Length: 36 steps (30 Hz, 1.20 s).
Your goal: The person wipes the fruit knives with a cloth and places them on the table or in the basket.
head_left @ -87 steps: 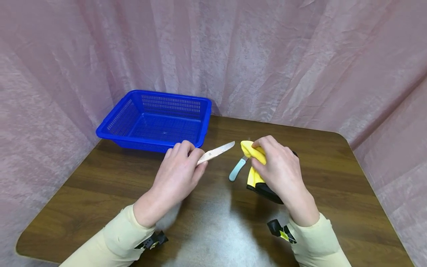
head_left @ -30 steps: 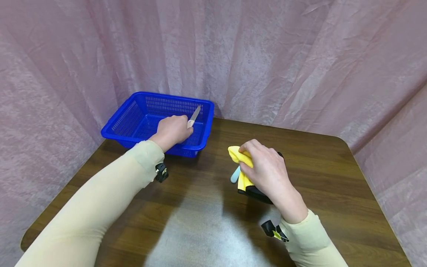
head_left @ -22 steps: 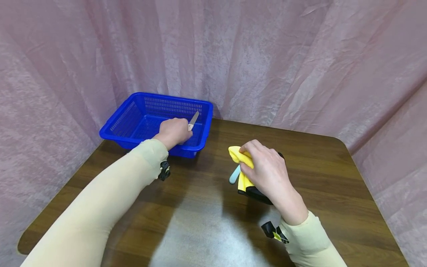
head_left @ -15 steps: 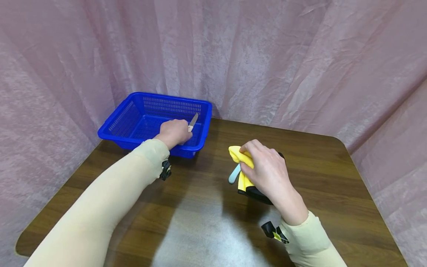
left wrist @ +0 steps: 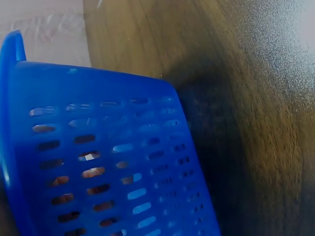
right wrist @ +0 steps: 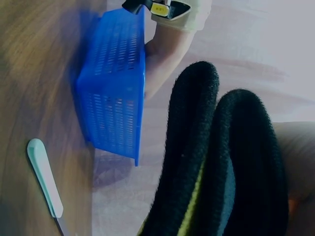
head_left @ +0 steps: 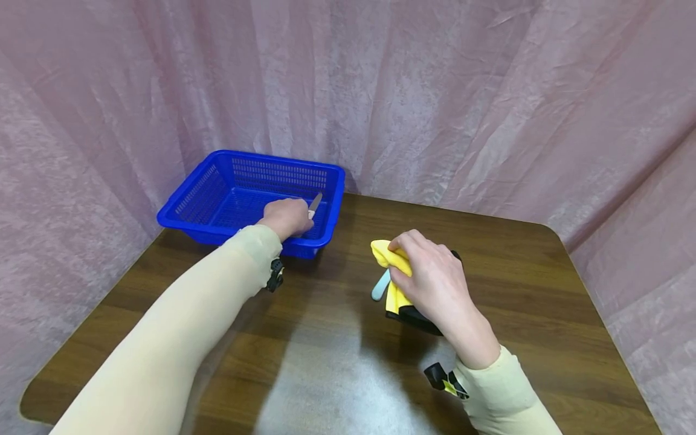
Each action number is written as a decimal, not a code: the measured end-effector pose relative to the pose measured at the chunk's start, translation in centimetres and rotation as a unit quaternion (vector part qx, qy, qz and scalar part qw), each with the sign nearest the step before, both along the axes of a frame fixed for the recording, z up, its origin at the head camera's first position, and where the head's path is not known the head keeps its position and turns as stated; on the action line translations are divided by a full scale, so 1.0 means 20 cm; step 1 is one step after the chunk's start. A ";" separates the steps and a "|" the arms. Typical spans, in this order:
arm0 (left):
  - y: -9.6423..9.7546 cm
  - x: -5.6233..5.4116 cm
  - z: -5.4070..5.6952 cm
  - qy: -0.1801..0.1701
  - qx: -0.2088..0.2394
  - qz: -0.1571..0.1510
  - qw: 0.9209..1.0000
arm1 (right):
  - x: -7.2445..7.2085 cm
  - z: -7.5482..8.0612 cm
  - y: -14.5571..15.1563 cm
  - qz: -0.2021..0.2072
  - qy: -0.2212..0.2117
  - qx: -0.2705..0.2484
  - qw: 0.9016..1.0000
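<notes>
In the head view, my left hand reaches down inside the blue plastic basket, gripping a knife by its pale handle. The blade points up toward the far right corner. Through the slots of the basket wall, the left wrist view gives only glimpses of fingers. My right hand pinches a bunched yellow cloth with black edging above the table. Its dark folds fill much of the right wrist view. Below the cloth lies a second knife with a light blue handle, its blade hidden in the head view.
Everything stands on a brown wooden table with rounded corners. The basket is at the back left, near a pink curtain hanging behind the table. Both wrists carry small black cameras.
My left hand has carried the pale-handled knife from over the table into the basket and lowered it there. My right hand has shifted slightly left with the cloth, covering the other knife's blade.
</notes>
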<state>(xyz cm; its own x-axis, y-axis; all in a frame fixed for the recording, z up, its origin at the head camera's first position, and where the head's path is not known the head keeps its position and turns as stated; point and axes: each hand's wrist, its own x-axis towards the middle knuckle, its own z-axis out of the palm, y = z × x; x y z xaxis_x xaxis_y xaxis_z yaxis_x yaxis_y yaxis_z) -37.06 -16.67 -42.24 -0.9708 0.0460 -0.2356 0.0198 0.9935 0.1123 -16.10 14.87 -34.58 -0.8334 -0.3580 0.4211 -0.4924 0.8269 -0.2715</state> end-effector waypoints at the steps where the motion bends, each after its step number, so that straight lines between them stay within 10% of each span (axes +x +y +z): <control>1: -0.01 -0.05 -0.05 -0.005 -0.003 0.003 1.000 | 0.00 0.00 0.00 0.000 -0.001 0.000 1.000; 8: 0.00 -0.15 -0.13 -0.032 -0.001 0.005 0.999 | 0.00 -0.01 0.02 -0.004 -0.006 -0.002 1.000; 15: 0.03 -0.11 -0.08 -0.067 -0.017 0.005 0.998 | -0.01 -0.02 0.03 -0.003 -0.005 -0.001 1.000; 25: 0.02 -0.22 -0.24 -0.059 -0.030 -0.006 0.998 | -0.01 -0.04 0.05 -0.006 -0.004 0.001 1.000; 36: 0.03 -0.23 -0.28 -0.121 -0.015 0.005 0.992 | -0.02 -0.04 0.08 -0.015 -0.002 -0.008 1.000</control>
<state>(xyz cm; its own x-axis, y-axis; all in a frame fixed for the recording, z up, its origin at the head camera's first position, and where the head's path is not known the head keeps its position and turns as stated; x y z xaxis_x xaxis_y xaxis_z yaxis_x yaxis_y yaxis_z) -41.73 -16.04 -47.89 -0.8857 0.0268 -0.4635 -0.0130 0.9965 0.0826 -16.58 16.40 -35.32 -0.8458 -0.3252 0.4230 -0.4656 0.8371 -0.2874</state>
